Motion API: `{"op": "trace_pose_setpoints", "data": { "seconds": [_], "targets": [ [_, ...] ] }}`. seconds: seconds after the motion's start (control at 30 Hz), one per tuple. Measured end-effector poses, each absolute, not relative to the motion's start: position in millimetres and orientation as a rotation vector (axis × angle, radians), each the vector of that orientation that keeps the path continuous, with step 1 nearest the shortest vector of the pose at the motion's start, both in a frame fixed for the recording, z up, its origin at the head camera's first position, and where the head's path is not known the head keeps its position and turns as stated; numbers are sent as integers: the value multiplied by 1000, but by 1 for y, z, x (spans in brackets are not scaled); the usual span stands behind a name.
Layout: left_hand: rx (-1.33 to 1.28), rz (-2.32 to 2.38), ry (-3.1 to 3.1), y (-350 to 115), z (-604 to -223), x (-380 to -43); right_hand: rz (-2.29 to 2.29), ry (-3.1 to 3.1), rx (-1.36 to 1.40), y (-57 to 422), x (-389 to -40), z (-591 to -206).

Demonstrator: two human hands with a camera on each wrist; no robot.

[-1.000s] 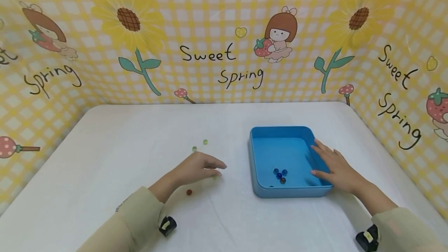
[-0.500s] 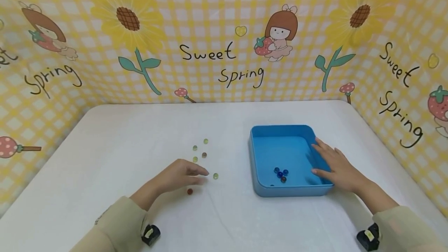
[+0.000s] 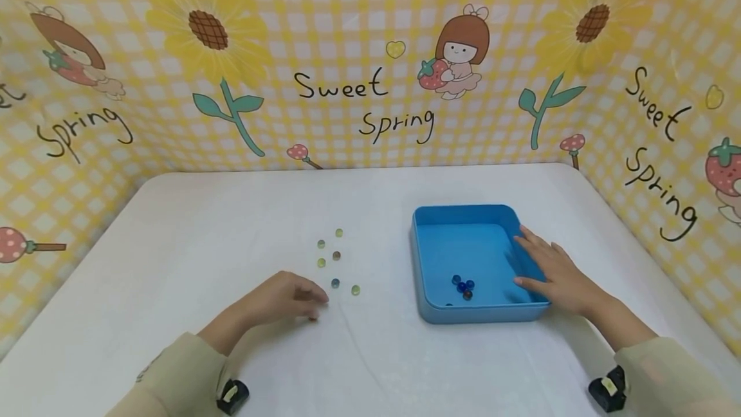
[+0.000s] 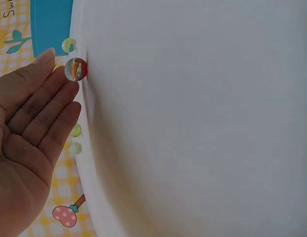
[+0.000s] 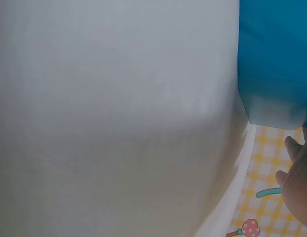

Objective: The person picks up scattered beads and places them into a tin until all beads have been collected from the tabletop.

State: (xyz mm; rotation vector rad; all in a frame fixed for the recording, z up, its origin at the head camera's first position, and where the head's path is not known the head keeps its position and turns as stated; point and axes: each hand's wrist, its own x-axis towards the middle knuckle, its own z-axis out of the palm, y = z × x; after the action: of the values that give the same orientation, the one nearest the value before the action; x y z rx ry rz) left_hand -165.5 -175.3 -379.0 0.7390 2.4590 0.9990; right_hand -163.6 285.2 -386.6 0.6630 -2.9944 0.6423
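Note:
My left hand (image 3: 292,296) lies low on the white table (image 3: 202,224), fingers nearly straight, their tips right at a red marble (image 3: 313,318). The left wrist view shows the open palm (image 4: 32,116) with that red-streaked marble (image 4: 76,69) by the fingertips, not gripped. Several small green, brown and blue marbles (image 3: 336,255) lie scattered just beyond the hand. My right hand (image 3: 552,272) rests flat with straight fingers on the right wall of a blue tray (image 3: 425,256). Several blue and dark marbles (image 3: 463,287) sit in the tray's near part.
Yellow checked walls (image 3: 370,50) with sunflower prints enclose the table at the back and on both sides. In the right wrist view the blue tray's corner (image 5: 274,54) and the edge of my right hand (image 5: 297,185) show over white cloth.
My left hand has drawn back toward me, uncovering marbles it hid, and its fingertips now reach the red marble. The right hand and tray have stayed put.

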Motion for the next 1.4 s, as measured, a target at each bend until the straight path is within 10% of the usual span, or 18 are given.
{"op": "trace_pose_setpoints", "data": {
  "seconds": [1.4],
  "targets": [
    [848, 993, 2567, -177, -381, -160, 645, -2992, 647, 285, -163, -387]
  ]
}}
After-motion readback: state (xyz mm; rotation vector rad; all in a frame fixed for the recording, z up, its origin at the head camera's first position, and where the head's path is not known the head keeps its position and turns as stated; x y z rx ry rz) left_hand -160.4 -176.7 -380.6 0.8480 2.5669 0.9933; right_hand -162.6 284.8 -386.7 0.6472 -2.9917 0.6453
